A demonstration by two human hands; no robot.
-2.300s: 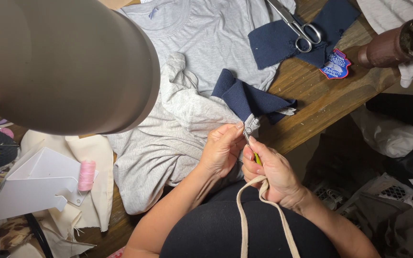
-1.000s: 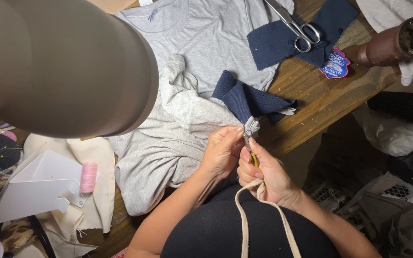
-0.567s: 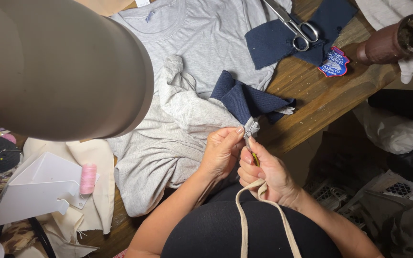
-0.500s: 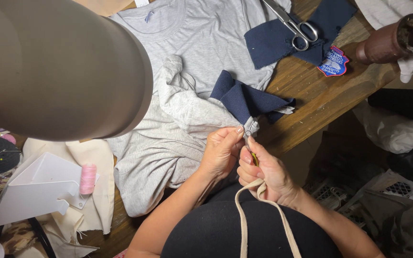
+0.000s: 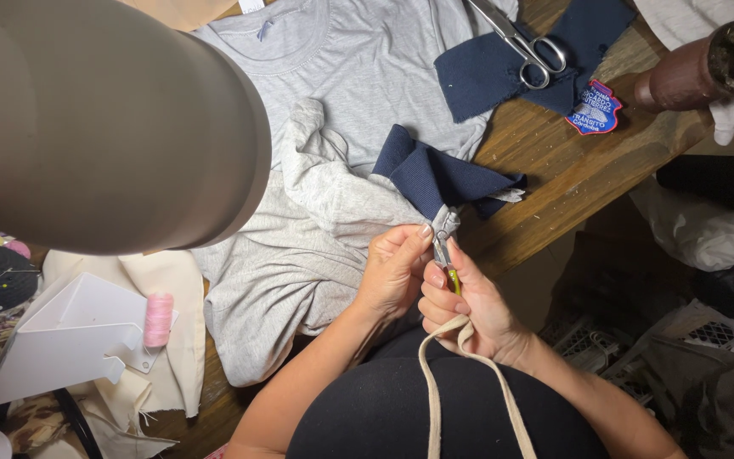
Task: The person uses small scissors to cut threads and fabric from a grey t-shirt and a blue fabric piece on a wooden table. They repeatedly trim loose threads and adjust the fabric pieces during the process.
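Partly hidden small tool [image 5: 450, 276] in right hand [image 5: 469, 302], tip obscured

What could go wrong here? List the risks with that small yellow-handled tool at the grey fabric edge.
1. The right hand works the small yellow-handled tool right beside the left hand, which pinches the grey knit fabric; a slip might nick a finger.
2. The tip sits where the grey knit meets the navy ribbed cuff piece; it may snag or cut the cloth.
3. The work hangs past the wooden table's edge, so support looks poor.
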